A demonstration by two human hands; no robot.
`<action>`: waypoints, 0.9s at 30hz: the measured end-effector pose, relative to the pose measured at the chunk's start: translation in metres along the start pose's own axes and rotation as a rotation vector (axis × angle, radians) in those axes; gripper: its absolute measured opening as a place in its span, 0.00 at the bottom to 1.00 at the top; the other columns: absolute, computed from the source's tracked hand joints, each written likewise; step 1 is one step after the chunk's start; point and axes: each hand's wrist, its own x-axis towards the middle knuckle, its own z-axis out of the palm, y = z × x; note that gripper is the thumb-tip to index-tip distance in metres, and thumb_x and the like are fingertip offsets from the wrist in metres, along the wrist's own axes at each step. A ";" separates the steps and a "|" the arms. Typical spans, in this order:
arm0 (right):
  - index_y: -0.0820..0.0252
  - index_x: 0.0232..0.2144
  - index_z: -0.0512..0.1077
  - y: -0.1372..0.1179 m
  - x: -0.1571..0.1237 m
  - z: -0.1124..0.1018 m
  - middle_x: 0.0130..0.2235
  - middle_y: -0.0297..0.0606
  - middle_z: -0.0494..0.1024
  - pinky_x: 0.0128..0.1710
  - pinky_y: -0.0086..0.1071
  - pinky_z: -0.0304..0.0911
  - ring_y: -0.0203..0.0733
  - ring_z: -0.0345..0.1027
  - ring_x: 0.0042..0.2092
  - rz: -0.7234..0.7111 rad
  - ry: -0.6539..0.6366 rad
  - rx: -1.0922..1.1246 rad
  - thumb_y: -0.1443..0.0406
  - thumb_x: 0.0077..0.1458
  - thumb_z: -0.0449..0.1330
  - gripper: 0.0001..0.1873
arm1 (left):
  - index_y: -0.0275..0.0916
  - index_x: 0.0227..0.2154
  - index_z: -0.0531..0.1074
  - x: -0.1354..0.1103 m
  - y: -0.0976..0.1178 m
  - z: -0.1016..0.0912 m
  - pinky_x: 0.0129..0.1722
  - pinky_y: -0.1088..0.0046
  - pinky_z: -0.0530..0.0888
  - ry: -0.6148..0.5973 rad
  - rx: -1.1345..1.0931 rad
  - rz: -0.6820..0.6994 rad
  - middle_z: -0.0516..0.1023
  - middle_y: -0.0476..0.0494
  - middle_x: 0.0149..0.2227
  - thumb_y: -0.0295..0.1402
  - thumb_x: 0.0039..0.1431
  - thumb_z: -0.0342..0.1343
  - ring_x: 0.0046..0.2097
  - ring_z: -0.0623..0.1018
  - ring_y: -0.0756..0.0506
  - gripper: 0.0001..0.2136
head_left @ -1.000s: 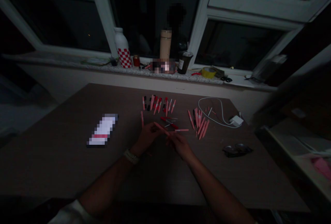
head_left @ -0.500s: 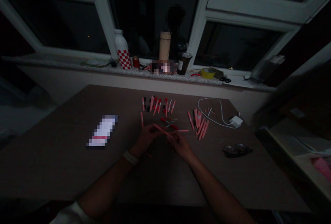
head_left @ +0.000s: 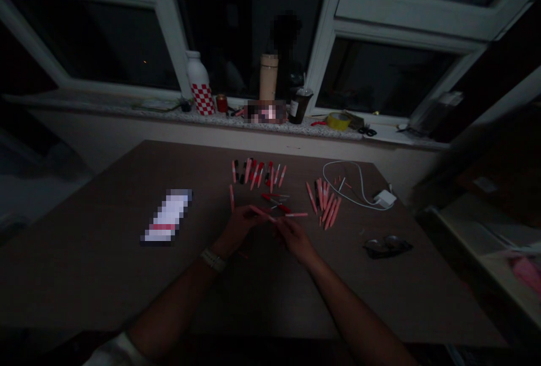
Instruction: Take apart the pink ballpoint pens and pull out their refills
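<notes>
My left hand and my right hand meet over the middle of a brown table. Both pinch the same pink pen, which slants up to the left between them. A row of pink and red pens lies farther back. Loose thin pen parts lie just beyond my fingers. Another bunch of pink pens lies to the right. The room is dark and small details are hard to make out.
A white cable with a charger lies at the right rear, dark glasses nearer right. A blurred flat object lies at left. Bottles, a cup and a tape roll stand on the windowsill.
My hands have stayed together on the pen, shifting only slightly. The camera has tipped a little, so everything sits a bit lower in the picture.
</notes>
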 end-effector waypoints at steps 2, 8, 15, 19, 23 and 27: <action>0.58 0.33 0.70 0.000 0.000 -0.001 0.25 0.29 0.68 0.22 0.26 0.51 0.32 0.57 0.23 -0.004 0.006 0.004 0.43 0.51 0.61 0.24 | 0.37 0.27 0.78 0.000 -0.001 0.000 0.48 0.63 0.75 0.000 -0.001 0.004 0.83 0.42 0.40 0.35 0.44 0.71 0.45 0.80 0.41 0.10; 0.59 0.31 0.72 -0.004 -0.001 -0.002 0.25 0.31 0.69 0.22 0.27 0.51 0.33 0.58 0.24 -0.021 -0.011 -0.034 0.42 0.54 0.57 0.26 | 0.37 0.27 0.79 -0.001 0.001 -0.001 0.48 0.64 0.75 -0.011 0.023 0.008 0.82 0.43 0.39 0.36 0.46 0.70 0.45 0.79 0.42 0.09; 0.57 0.36 0.72 -0.004 -0.002 0.000 0.26 0.30 0.71 0.23 0.26 0.53 0.32 0.59 0.25 -0.023 0.000 0.005 0.44 0.49 0.65 0.24 | 0.37 0.29 0.79 0.001 -0.002 -0.002 0.45 0.65 0.75 0.027 0.029 0.005 0.82 0.43 0.38 0.37 0.45 0.71 0.43 0.79 0.42 0.12; 0.59 0.30 0.73 -0.008 -0.003 0.000 0.25 0.33 0.71 0.23 0.28 0.53 0.34 0.60 0.24 -0.013 -0.026 -0.036 0.40 0.54 0.56 0.28 | 0.37 0.28 0.78 0.000 0.000 -0.001 0.46 0.66 0.74 0.024 0.053 0.000 0.82 0.44 0.37 0.38 0.45 0.70 0.42 0.79 0.42 0.11; 0.58 0.34 0.71 -0.004 -0.001 0.000 0.26 0.31 0.71 0.23 0.27 0.53 0.33 0.60 0.24 0.000 -0.006 -0.004 0.42 0.50 0.61 0.26 | 0.37 0.29 0.78 -0.001 0.002 -0.001 0.44 0.67 0.74 0.033 0.073 -0.001 0.82 0.44 0.38 0.38 0.46 0.70 0.42 0.79 0.43 0.11; 0.57 0.35 0.70 0.001 0.001 -0.001 0.27 0.30 0.71 0.23 0.26 0.52 0.33 0.59 0.25 -0.023 0.030 0.015 0.44 0.49 0.64 0.24 | 0.37 0.29 0.78 -0.001 0.001 -0.002 0.41 0.70 0.73 0.037 0.056 0.003 0.82 0.44 0.38 0.37 0.46 0.70 0.41 0.79 0.44 0.11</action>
